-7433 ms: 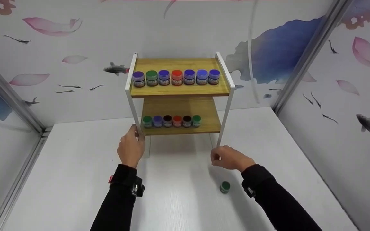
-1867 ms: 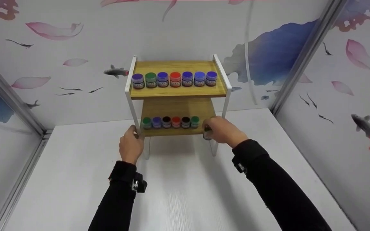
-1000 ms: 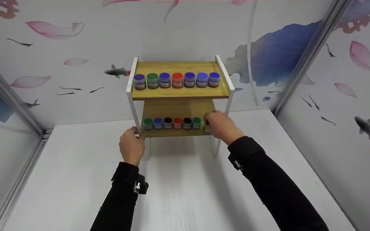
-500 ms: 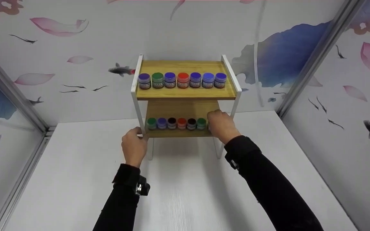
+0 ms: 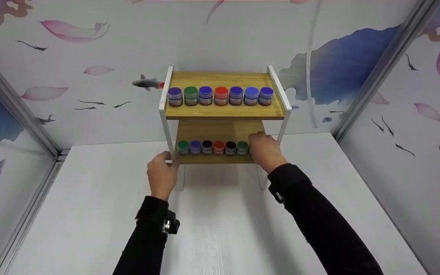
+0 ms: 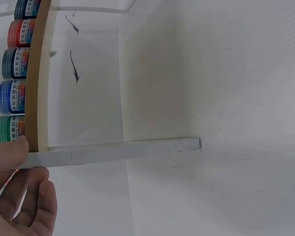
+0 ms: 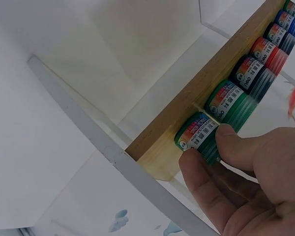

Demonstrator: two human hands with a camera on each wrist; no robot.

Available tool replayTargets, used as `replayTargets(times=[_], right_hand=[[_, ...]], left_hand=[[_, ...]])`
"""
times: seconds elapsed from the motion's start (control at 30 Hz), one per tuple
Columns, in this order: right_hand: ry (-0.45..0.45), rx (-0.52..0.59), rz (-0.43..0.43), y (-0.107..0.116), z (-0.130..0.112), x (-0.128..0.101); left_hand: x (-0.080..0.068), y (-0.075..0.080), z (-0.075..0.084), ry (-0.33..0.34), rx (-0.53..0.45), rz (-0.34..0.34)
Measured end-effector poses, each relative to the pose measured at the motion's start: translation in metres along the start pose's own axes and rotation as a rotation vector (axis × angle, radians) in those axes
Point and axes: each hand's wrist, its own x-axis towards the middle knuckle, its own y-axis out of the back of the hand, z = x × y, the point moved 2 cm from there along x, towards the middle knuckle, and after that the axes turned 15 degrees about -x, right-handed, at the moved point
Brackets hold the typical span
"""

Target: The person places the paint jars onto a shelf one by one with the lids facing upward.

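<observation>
right hand in at the right end of the lower shelf, thumb and fingers pinched round a green paint jar, seen plainly in the right wrist view. jar resting on the shelf board, close to the front right corner, touching or all but touching the next green jar in the row. in the head view, held jar hidden behind the hand; visible beside it, running left along the lower shelf: green, dark, red, dark, blue-purple, green.

left hand at the front left corner of the rack, fingers curled round the white front left leg just under the lower shelf, thumb tip against the shelf's wooden edge in the left wrist view. gripping the frame, nothing else in that hand.

up on the top shelf, seven jars in a line near the front edge: purple, green, blue, red, blue, blue, purple. rack standing toward the back edge of the white tabletop, roughly centred between left and right edges. black sleeves on both arms, a small black device on the left wrist. walls around with painted fish and petals.
</observation>
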Motion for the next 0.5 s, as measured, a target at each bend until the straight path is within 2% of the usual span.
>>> replayTargets(times=[0.3, 0.5], right_hand=[[0.041, -0.017, -0.017, 0.0059, 0.0031, -0.0060], [0.036, 0.010, -0.013, 0.0083, 0.0049, -0.0085]], left_hand=[[-0.0024, -0.0009, 0.0002, -0.017, -0.008, 0.002], [-0.0027, -0.0012, -0.0017, -0.009, -0.009, 0.012]])
